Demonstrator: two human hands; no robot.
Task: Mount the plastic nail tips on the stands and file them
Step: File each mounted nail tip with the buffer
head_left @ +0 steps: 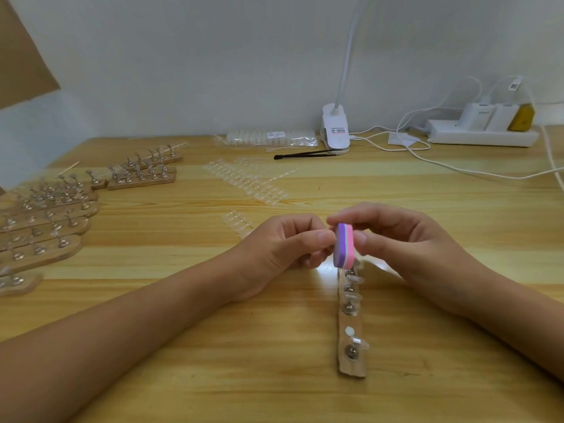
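My right hand pinches a small purple and pink buffer block upright between thumb and fingers. My left hand meets it from the left, its thumb and forefinger pinching something small against the block's edge; what it holds is hidden. Just below the block a wooden stand strip runs toward me, with several metal pegs on it, some bearing clear nail tips. A white putty dot sits on the strip.
Many more wooden strips with pegs crowd the left of the table. Sprues of clear nail tips lie at mid table, bagged tips behind. A clip lamp, black tweezers, power strip and cables line the back.
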